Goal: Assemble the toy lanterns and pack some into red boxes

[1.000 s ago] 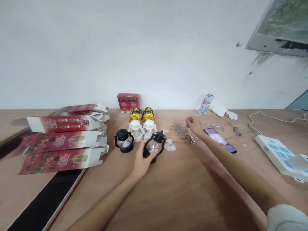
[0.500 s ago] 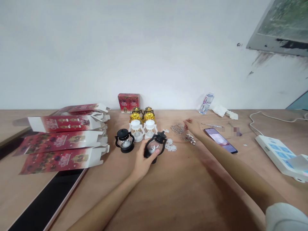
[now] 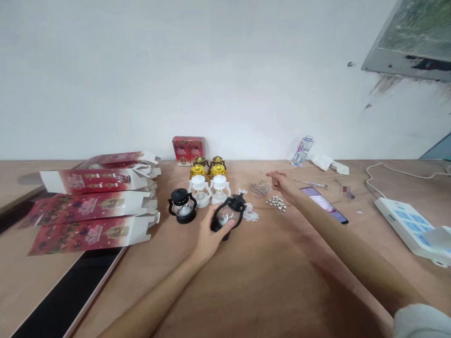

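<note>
My left hand (image 3: 207,237) is wrapped around a small black lantern (image 3: 229,217) with a clear globe, its top leaning slightly right. My right hand (image 3: 282,182) hovers just right of a pile of thin metal wire pieces (image 3: 260,188), thumb and fingers pinched together. Whatever sits in that pinch is too small to make out. Small round silver button cells (image 3: 276,203) lie in a cluster under it. White paper-like tabs (image 3: 251,214) are scattered beside the held lantern. Another black lantern (image 3: 182,206) stands left of my left hand, near two white lanterns (image 3: 200,191).
Gold lanterns (image 3: 218,172) and red boxes (image 3: 188,151) stand toward the wall. Flattened red cartons (image 3: 95,204) cover the left side. On the right are a phone (image 3: 324,204), a pen (image 3: 310,183), a plastic bottle (image 3: 302,151), crumpled tissue (image 3: 322,162) and a power strip (image 3: 408,225).
My right hand has shifted slightly right and its fingers have curled in, away from the wire pile. The left hand still grips the black lantern, almost in place.
</note>
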A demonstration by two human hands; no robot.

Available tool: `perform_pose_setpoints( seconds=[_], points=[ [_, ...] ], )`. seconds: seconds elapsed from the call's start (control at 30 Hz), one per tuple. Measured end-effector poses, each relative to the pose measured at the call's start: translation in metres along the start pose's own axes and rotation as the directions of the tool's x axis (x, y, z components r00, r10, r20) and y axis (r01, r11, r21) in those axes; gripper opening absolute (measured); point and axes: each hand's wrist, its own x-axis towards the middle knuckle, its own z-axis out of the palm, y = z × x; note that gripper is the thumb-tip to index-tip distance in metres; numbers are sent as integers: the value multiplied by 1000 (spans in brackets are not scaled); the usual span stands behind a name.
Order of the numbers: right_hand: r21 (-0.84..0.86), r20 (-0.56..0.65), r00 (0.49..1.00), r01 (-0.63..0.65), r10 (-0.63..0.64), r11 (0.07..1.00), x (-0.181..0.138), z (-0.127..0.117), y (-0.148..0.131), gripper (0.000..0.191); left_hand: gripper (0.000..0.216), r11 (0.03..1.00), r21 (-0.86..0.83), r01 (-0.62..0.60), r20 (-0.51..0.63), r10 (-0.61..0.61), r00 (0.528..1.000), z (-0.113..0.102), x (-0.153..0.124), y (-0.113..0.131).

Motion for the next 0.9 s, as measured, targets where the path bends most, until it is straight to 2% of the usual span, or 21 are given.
perform_pose_setpoints(
  seconds=[0.07,0.13,0.2,0.33,0.57,0.9],
  points=[
    [54,123,992,20,-26,998,-17,10,-13,28,39,999,-35,15,33,-14,999,-1,0,1],
    [102,260,962,52,-77,993,-35,21,-24,31,41,996,-88,35,77,-28,997,-1,0,3],
    [105,340,932,98,-129,990,-49,31,-33,33,43,988,-142,61,119,-44,992,-2,0,3],
    [36,379,914,144,-147,989,-61,44,-38,39,47,976,-187,109,148,-82,986,-3,0,4],
    [-19,361,922,158,-141,987,-58,48,-29,42,47,965,-229,124,153,-89,984,-3,0,5],
    [54,410,894,174,-180,983,-60,50,-25,41,47,965,-240,106,150,-71,986,-3,0,2]
  ],
)
